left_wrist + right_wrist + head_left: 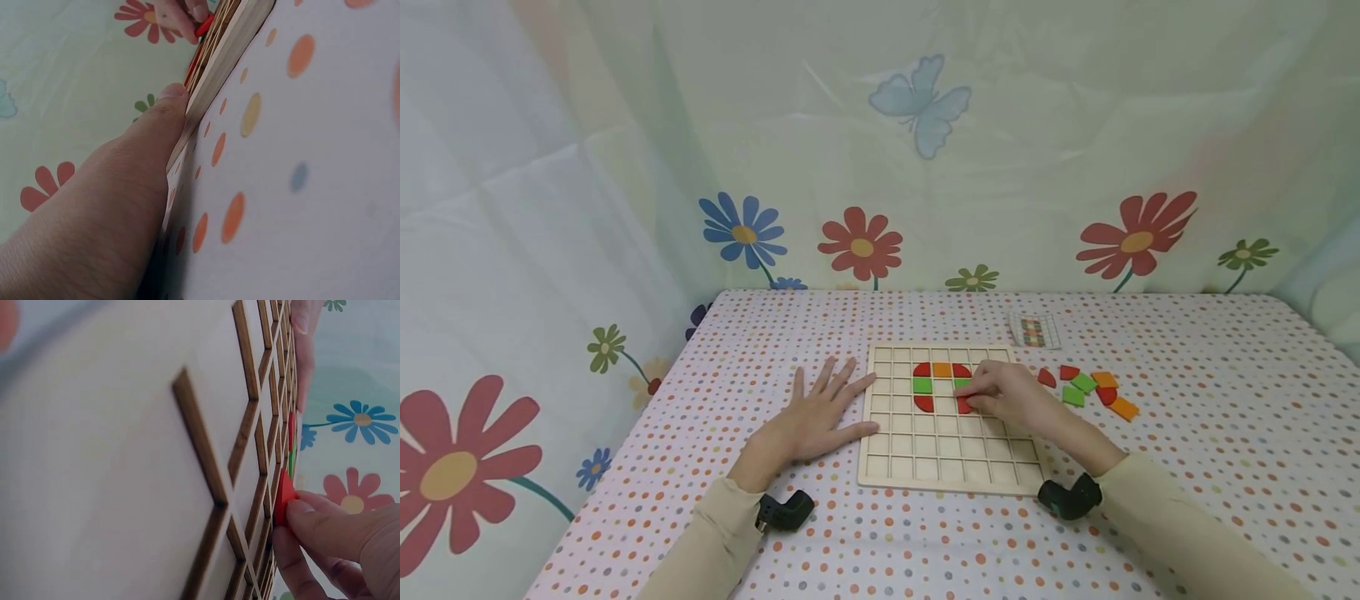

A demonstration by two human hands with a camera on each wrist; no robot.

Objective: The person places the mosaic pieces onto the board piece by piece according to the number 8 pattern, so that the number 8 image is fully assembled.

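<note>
A wooden grid board (925, 471) lies on the table. In its upper middle cells sit red quarter-round tiles (923, 404), an orange square tile (942, 370) and green square tiles (922, 385). My right hand (1015, 396) is over the board and pinches a red tile (285, 499) between thumb and fingers, low at the grid; whether it is fully down in a cell I cannot tell. My left hand (812, 417) is spread on the tablecloth, with its fingertips and thumb (170, 100) at the board's left edge.
Right of the board lie several loose tiles, among them a green tile (1073, 395), an orange tile (1123, 408) and a red tile (1047, 377). A small printed pattern card (1048, 332) lies behind the board. A flowered curtain (1000, 192) hangs behind the table.
</note>
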